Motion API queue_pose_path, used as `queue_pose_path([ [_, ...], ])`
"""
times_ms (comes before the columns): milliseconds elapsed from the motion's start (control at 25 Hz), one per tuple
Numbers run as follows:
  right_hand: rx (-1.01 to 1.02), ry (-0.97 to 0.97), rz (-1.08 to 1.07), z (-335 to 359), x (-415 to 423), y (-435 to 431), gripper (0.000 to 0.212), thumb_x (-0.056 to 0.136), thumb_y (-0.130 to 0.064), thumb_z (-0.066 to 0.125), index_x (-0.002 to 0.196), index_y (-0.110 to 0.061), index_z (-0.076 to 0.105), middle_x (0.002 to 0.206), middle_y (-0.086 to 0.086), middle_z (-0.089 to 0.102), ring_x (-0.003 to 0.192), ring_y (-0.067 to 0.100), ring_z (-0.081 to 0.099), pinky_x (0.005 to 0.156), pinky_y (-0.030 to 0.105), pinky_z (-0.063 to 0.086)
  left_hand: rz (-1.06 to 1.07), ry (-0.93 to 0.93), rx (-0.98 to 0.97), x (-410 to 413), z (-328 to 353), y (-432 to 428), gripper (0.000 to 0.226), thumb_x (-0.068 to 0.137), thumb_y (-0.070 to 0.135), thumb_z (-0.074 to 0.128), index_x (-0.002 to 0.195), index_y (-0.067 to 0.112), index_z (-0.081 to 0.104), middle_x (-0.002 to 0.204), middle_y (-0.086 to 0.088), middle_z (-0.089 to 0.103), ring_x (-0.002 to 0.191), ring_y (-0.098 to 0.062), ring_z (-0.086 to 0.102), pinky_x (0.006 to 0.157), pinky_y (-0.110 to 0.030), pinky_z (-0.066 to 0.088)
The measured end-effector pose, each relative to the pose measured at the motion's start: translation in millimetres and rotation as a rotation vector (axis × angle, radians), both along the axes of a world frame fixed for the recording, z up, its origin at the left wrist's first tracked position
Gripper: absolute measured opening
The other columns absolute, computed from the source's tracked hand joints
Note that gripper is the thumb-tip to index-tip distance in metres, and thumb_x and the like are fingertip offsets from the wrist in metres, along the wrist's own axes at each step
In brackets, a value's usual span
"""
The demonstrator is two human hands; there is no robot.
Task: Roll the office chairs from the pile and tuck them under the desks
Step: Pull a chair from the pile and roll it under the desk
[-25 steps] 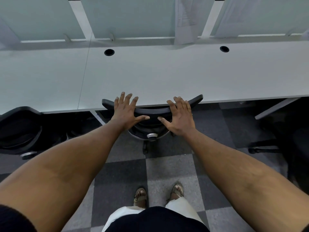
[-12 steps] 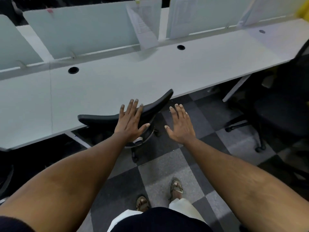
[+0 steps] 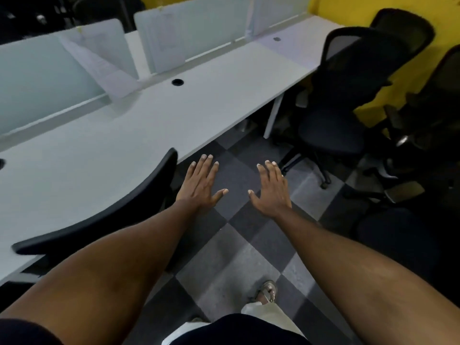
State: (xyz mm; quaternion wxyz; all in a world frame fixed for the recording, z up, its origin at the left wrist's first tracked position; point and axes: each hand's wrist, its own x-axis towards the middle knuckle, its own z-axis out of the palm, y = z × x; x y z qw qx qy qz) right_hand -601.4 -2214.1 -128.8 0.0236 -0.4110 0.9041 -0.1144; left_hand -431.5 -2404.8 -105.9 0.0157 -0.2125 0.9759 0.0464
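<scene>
Hands: left hand (image 3: 201, 185), right hand (image 3: 272, 189) are hovering spread, empty.
Tucked: black curved chair backrest (image 3: 99, 215) is sitting against white table (image 3: 149, 125).
Next: black mesh office chair (image 3: 348, 100) is waiting right; probably best gripping its backrest top.

A single wide-angle view looks from the person's head, forward and steeply down. The left hand (image 3: 201, 185) and right hand (image 3: 272, 190) reach in from the bottom edge, arms close to the lens. The white bench (image 3: 119, 150) runs slantwise across the left; the checkered floor (image 3: 239, 250) fills the lower middle.
</scene>
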Motion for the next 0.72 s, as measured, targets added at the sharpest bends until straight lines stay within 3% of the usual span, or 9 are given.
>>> queue_pose_path([
  [720, -0.005, -0.036, -0.429, 17, -264, 202, 0.084, 0.093, -0.052, 0.061, 0.160, -0.019, 0.024, 0.171, 0.006, 0.011, 0.160, 0.027, 0.003, 0.123, 0.054, 0.026, -0.382, 0.050, -0.004, -343, 12, 153, 0.091, 0.102, 0.073, 0.023, 0.168, 0.012, 0.007, 0.176, -0.010, -0.005, 0.162, -0.025, -0.014, 0.131, -0.047, -0.005],
])
